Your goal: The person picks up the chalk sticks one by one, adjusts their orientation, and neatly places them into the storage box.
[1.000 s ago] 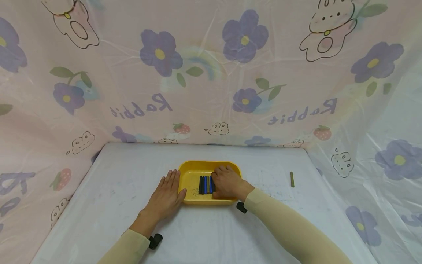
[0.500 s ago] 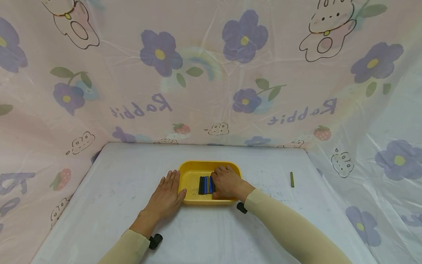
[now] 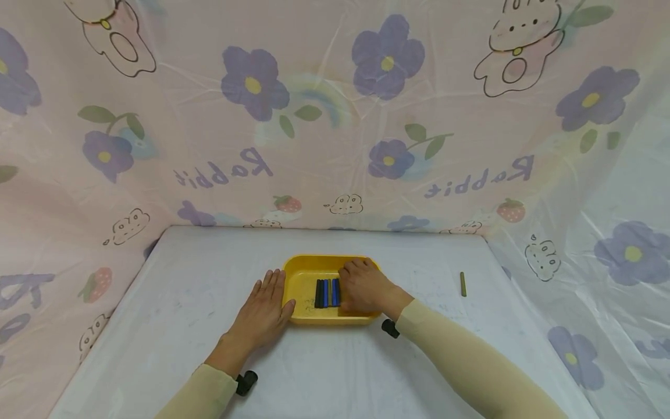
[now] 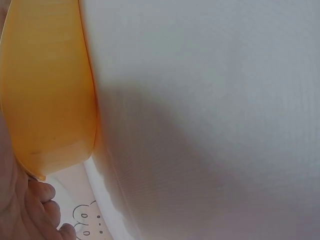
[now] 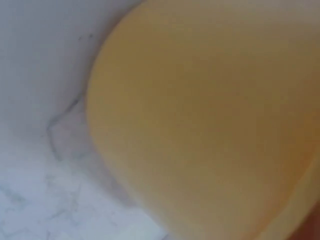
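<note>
Printed backdrop sheet (image 3: 324,116): the word "Rabbit" is showing twice, mirror-reversed, in purple letters, once up and left of the fingers (image 3: 218,172), once up and right of them (image 3: 478,177). Nothing else is reading as text.

Both arms wear snug beige sleeves (image 3: 460,361) ending at the wrists, each wrist carrying a small black camera mount (image 3: 246,382)

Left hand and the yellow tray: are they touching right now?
Touching. In the head view the left hand lies flat on the table with its thumb against the near left edge of the yellow tray; no gap shows there.
</note>
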Tool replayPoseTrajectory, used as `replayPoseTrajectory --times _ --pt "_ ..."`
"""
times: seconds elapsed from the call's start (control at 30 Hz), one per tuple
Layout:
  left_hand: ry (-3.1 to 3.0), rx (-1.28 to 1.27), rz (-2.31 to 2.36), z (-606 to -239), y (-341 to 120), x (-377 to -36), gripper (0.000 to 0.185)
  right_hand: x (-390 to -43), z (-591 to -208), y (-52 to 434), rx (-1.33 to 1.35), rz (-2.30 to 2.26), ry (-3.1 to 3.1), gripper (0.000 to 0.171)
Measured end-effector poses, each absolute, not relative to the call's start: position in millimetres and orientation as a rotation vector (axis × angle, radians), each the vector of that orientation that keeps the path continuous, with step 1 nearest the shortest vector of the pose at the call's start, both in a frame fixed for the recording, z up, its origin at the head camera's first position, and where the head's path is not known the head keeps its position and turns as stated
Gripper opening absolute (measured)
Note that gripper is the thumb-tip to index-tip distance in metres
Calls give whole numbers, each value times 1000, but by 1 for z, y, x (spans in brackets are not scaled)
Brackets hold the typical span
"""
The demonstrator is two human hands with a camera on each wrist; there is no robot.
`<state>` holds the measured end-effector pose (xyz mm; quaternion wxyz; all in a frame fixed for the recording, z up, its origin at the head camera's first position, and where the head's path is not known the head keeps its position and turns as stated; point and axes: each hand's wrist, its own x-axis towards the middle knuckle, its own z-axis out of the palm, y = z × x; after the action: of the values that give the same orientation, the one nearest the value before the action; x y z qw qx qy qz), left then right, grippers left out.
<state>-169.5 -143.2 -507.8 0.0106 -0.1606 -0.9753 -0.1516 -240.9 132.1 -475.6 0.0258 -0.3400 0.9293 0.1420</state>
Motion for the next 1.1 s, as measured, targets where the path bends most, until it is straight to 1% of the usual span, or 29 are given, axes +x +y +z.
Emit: replayPoseTrajectory --times 0.3,0.5,0.7,0.87,1.1 --pt "-3024 -507 -443 -508 -143 -171 77 -239 -473 151 -1077 406 2989 80" --pt "-3039 -499 -445 -507 -143 -170 77 -237 -463 174 -1042 274 3059 75" --pt "-3031 -499 -444 -507 -142 -169 78 -236 -448 208 -937 200 3126 76" --pt "-3025 -496 -439 -507 -142 -169 78 -234 -440 240 -911 226 3199 79" --pt "-3030 -490 -437 -507 -143 -168 77 -231 -441 284 -860 244 3278 72"
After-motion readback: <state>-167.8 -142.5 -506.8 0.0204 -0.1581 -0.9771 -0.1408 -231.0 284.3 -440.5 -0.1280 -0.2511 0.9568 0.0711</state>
